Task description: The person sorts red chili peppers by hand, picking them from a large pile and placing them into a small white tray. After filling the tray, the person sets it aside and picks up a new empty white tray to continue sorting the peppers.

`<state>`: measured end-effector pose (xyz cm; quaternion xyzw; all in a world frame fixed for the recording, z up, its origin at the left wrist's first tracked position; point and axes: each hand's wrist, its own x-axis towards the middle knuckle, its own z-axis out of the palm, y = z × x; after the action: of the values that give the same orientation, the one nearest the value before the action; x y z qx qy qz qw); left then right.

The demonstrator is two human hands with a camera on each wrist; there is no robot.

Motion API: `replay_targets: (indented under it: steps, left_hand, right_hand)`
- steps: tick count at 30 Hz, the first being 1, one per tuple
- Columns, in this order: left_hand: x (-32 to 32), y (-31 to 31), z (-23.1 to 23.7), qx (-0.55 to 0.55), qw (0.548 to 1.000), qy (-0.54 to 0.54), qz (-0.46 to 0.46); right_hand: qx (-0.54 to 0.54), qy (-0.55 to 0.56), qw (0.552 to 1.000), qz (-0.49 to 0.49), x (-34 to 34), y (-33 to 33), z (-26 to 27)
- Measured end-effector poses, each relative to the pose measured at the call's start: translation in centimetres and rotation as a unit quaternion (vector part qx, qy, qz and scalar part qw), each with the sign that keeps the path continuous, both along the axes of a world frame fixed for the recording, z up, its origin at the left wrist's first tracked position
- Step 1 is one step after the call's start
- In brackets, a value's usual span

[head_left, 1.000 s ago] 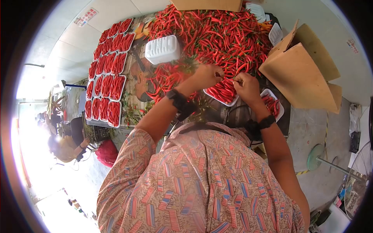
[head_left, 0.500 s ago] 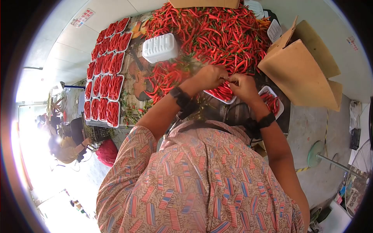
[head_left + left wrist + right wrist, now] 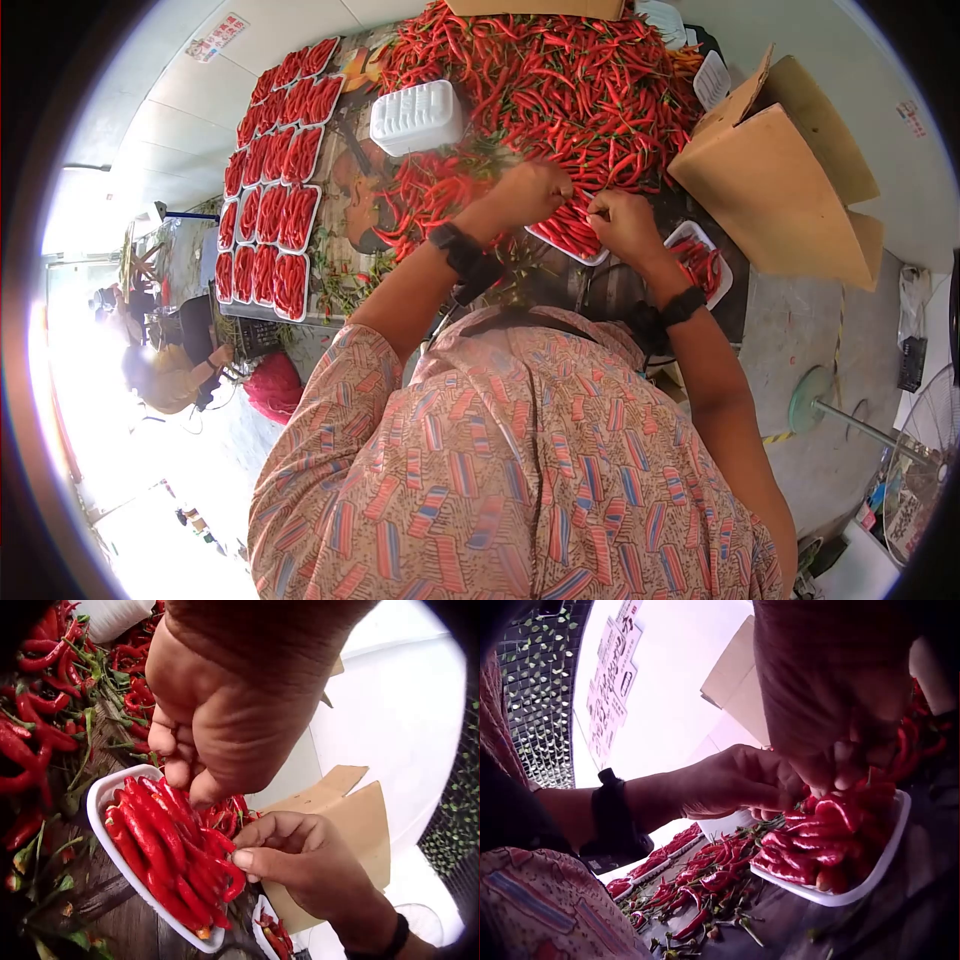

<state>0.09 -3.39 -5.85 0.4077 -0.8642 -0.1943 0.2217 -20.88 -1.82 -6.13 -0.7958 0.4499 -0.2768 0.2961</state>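
A white tray (image 3: pixel 598 262) of red chillies lies below both hands. Above its chillies in the left wrist view, my left hand (image 3: pixel 232 712) has curled fingers; nothing shows between them. Beside the tray, my right hand (image 3: pixel 315 870) pinches a red chilli (image 3: pixel 234 881) between thumb and fingers. In the head view the left hand (image 3: pixel 528 193) and right hand (image 3: pixel 628 228) are a short gap apart. The right wrist view shows the left hand (image 3: pixel 731 780) near the tray (image 3: pixel 840 901), while the right hand (image 3: pixel 832 690) is dark and hides its fingertips' hold.
A large heap of chillies (image 3: pixel 590 90) covers the table's back. Several filled trays (image 3: pixel 290 218) stand in rows at left. A stack of white trays (image 3: pixel 417 118), a smaller chilli pile (image 3: pixel 415 200), a part-filled tray (image 3: pixel 722 285) and a cardboard box (image 3: pixel 770 190) surround the work.
My hands came together over the tray half a second ago and are now apart, the left having moved back to the left. The right hand stays near the tray's right side.
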Motion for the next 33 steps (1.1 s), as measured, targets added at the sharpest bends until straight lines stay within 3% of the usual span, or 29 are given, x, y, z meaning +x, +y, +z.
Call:
replay_targets:
  steps: [8,33]
  left_hand:
    - [-0.3,0.2,0.0,-0.002,1.000,0.005,-0.026]
    - [-0.5,-0.1,-1.5,-0.038,0.999,-0.026,-0.021]
  right_hand:
    - [0.032,-0.042,0.999,-0.002,0.1,0.0,0.0]
    - [0.072,0.025,0.997,-0.029,0.8,-0.9,-0.8]
